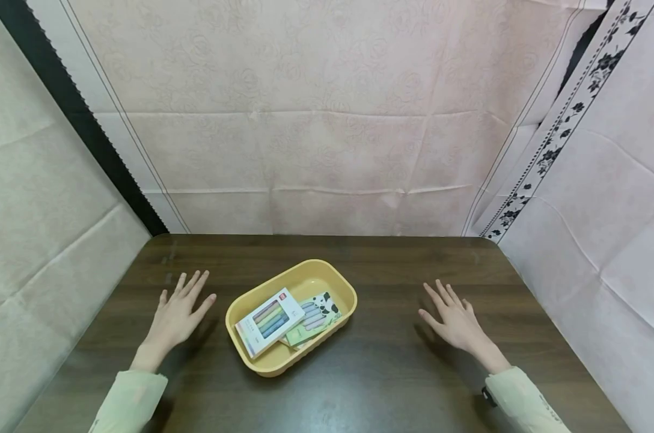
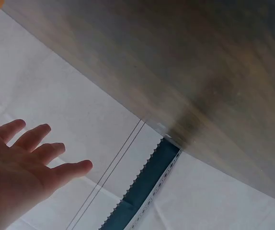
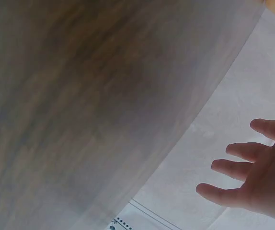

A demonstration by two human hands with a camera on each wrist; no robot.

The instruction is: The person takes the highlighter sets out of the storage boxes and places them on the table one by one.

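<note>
A yellow plastic basket (image 1: 327, 275) stands at the middle of the table, set at a slant. Inside it, a white box with pastel sticks pictured on its front (image 1: 270, 323) leans over a green box with a black-and-white spotted animal print (image 1: 317, 319). Something thin and flat partly shows beneath them; its kind is hidden. To the basket's left is my left hand (image 1: 175, 319), fingers spread, holding nothing. My right hand (image 1: 457, 322) is well to the right of the basket, fingers extended and nothing in it. Both wrist views show the hands' spread fingers.
The dark brown wooden table (image 1: 392, 385) ends at a straight back edge. Pale patterned cloth (image 1: 327, 150) hangs behind it, with more cloth at the left (image 1: 51, 198) and right (image 1: 603, 228) sides. A dark band is on my wrist near the right sleeve (image 1: 524, 397).
</note>
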